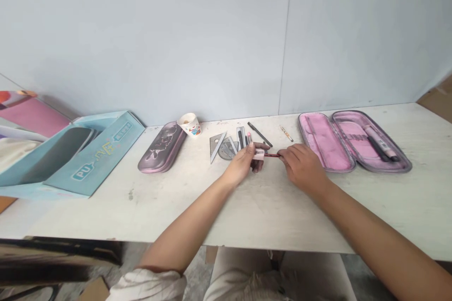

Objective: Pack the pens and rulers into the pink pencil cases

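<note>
My left hand [242, 162] is closed around a small pink pencil sharpener [259, 154] above the middle of the table. A dark red pencil [271, 155] runs from the sharpener to my right hand [303, 164], whose fingers pinch its other end. The pencil lies about level, its left end hidden inside the sharpener. Just beyond my left hand are a clear set square and protractor [215, 143], a ruler [240, 130] and several pens, partly covered by the hand. Farther back lie a black pen [259, 134] and a short patterned pencil or pen [286, 133].
An open pink pencil case [323, 143] with markers [381, 143] in it lies at the right. Left of the middle are a closed dark pencil case [163, 146] and a paper cup [189, 125]. A blue box [102, 160] stands far left. A wall [212, 33] backs the table [158, 211].
</note>
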### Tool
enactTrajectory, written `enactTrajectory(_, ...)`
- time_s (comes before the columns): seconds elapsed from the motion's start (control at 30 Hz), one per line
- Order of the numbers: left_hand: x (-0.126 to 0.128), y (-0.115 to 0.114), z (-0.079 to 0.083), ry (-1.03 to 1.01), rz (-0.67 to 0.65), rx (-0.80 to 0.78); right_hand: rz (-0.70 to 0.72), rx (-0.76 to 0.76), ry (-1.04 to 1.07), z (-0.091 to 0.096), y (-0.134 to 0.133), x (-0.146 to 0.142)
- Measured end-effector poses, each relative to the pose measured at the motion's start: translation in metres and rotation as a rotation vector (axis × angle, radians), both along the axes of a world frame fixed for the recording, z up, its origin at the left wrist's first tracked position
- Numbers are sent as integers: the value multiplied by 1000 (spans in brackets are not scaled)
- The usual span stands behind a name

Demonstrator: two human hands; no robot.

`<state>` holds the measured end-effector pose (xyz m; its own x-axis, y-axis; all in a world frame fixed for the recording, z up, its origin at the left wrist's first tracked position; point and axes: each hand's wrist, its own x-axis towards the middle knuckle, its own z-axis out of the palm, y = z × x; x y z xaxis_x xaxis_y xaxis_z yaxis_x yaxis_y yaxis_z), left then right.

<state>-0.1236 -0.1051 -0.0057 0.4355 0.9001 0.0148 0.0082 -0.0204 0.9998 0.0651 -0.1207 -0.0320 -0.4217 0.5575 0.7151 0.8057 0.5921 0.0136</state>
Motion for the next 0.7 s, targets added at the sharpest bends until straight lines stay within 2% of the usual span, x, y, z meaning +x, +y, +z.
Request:
enactTrajectory(0.17, -2, -6, -3, -35, -108, 26, -28, 33, -24, 2, 0, 0)
enactTrajectory(0.33, -1, -13, -9, 61, -174, 114, -4, 134, -162, -1, -6, -2)
enactTrajectory(0.43, 2, -17, -8, 148, -179, 210, 4, 91, -157, -2, -12, -6)
enactTrajectory(0.5, 3, -18, -6, 211, -154, 275, 4, -27, -72, 0, -15, -10)
enactTrajectory(0.57, 2, -19, -3, 255, -130, 327, 44, -243, 64, 5, -17, -13)
enactTrajectory(0.63, 1, -20, 0, 264, -135, 365, 126, -560, 236, 13, -17, -14)
enactTrajectory(0.7, -1, -22, 2, 255, -163, 393, 227, -956, 440, 21, -16, -14)
